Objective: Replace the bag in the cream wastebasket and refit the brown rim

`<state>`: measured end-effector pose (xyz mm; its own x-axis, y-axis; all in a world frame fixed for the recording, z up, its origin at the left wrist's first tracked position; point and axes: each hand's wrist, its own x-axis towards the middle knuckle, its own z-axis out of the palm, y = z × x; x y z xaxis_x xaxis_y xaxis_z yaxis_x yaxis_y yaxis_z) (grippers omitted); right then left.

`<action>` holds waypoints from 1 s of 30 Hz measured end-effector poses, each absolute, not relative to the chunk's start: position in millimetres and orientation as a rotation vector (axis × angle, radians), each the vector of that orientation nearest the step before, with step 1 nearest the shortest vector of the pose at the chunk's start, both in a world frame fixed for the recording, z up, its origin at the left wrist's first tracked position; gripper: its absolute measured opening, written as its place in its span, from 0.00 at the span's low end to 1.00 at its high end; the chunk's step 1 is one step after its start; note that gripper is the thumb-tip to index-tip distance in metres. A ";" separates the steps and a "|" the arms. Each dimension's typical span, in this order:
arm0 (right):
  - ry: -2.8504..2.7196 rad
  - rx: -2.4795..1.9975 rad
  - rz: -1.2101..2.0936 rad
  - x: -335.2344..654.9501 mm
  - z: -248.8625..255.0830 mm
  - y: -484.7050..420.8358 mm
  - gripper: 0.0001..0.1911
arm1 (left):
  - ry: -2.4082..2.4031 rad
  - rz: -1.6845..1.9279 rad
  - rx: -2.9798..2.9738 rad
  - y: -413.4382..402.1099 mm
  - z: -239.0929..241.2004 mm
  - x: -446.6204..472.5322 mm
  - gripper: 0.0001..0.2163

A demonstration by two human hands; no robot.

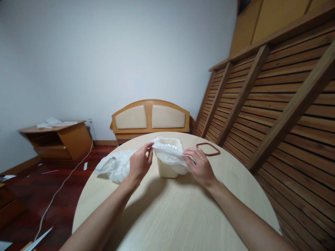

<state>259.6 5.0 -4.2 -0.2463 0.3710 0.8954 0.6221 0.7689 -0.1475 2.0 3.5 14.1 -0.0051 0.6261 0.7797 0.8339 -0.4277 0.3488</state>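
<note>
A cream-coloured bin [166, 169] stands upright on a round, light wooden table [178, 216]. A white plastic bag [170, 155] lines it, its edge folded over the rim and hanging down the near side. My left hand [141, 161] pinches the bag's edge at the left of the rim. On the right, my right hand [199, 166] grips the same edge, thumb and fingers closed on the plastic. Beside my left hand lies a crumpled heap of clear plastic bags [115, 166]. A brown ring-shaped frame [216, 152] with rounded corners rests on the table right of the bin.
Behind the table stands a wooden headboard [149, 120] with cream panels. Slatted wooden boards [264, 104] lean along the right. To the left are a low cabinet [68, 141] with papers on it and a white cable [62, 183] across the dark floor.
</note>
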 end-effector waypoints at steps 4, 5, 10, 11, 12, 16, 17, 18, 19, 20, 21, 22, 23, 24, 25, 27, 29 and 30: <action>-1.891 -0.792 -0.254 258.2 -7.4 6.3 0.10 | -1.402 -1.440 -2.180 -0.2 13.3 7.1 0.14; -1.896 -0.796 -0.246 257.9 -7.8 6.4 0.10 | -1.369 -1.428 -2.208 -1.4 13.1 8.8 0.14; -1.903 -0.789 -0.204 256.9 -7.5 5.8 0.12 | -1.149 -1.351 -2.325 -4.9 12.1 15.7 0.13; -1.906 -0.782 -0.200 257.0 -7.2 5.5 0.12 | -1.109 -1.340 -2.343 -5.3 12.2 16.6 0.12; -1.911 -0.774 -0.199 257.1 -6.9 5.0 0.12 | -1.075 -1.331 -2.361 -5.9 12.5 17.5 0.11; -1.925 -0.696 -0.244 258.2 -4.9 1.8 0.15 | -0.993 -1.333 -2.429 -9.0 14.4 20.5 0.09; -1.931 -0.665 -0.261 258.3 -4.1 0.6 0.16 | -0.986 -1.338 -2.443 -9.8 14.7 21.1 0.08; -1.940 -0.630 -0.277 258.3 -3.2 -0.7 0.18 | -0.981 -1.342 -2.453 -10.4 14.7 21.5 0.08; -1.953 -0.595 -0.289 258.1 -2.2 -2.0 0.18 | -0.978 -1.342 -2.464 -10.9 14.6 21.8 0.07; -1.970 -0.564 -0.298 257.7 -1.1 -3.2 0.18 | -0.975 -1.340 -2.471 -11.1 14.2 22.0 0.07; -1.985 -0.540 -0.308 257.1 0.0 -4.3 0.16 | -0.973 -1.334 -2.475 -11.0 13.5 22.2 0.07; -1.996 -0.528 -0.318 256.5 1.0 -5.2 0.13 | -0.970 -1.324 -2.477 -10.5 12.7 22.2 0.06; -2.001 -0.526 -0.326 255.9 1.9 -5.8 0.10 | -0.967 -1.315 -2.475 -9.8 11.8 22.3 0.06; -2.000 -0.536 -0.328 255.5 2.5 -6.0 0.07 | -0.965 -1.309 -2.467 -8.7 10.9 22.3 0.06; -1.992 -0.554 -0.327 255.3 2.9 -5.8 0.05 | -0.961 -1.304 -2.458 -7.4 9.9 22.3 0.05; -1.950 -0.609 -0.316 256.2 2.3 -4.2 0.05 | -0.952 -1.292 -2.437 -4.6 8.0 22.3 0.06; -1.868 -0.679 -0.288 258.4 0.2 -0.9 0.08 | -0.957 -1.277 -2.419 -2.1 6.3 22.1 0.07; -1.816 -0.717 -0.266 259.9 -1.1 1.2 0.09 | -0.960 -1.270 -2.415 -1.2 5.6 22.0 0.08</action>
<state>259.9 1.2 -1.1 -0.2053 0.3411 0.9173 0.5901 0.7909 -0.1620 22.0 -1.2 5.6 0.4033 0.4375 0.8037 0.6542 -0.7520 0.0811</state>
